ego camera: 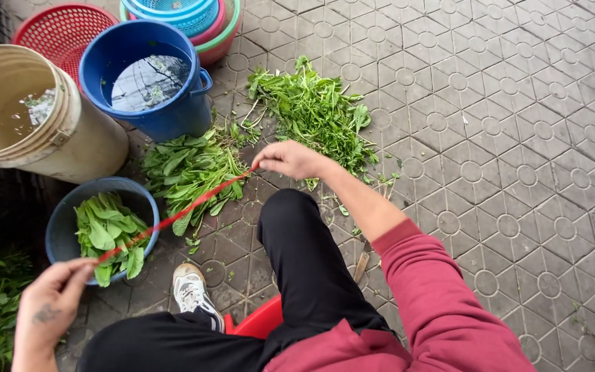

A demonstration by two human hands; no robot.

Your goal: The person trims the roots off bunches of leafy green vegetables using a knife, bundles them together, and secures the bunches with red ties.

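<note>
Stretched taut across the middle of the frame: a red strip (173, 217), pinched at lower left between thumb and fingers of the left hand (53, 303) and at centre by the pressed-together fingertips of the right hand (289, 160), held clear above the leafy greens (191, 169) on the paving (504, 138). Lower left, a small blue basin (60, 231) keeping more leaves together; upper left, a blue bucket (147, 76) of water standing close by.

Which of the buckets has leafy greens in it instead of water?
The small blue bucket by the left hand, packed with broad green leaves. The large blue bucket and the cream bucket behind it hold only water.
</note>
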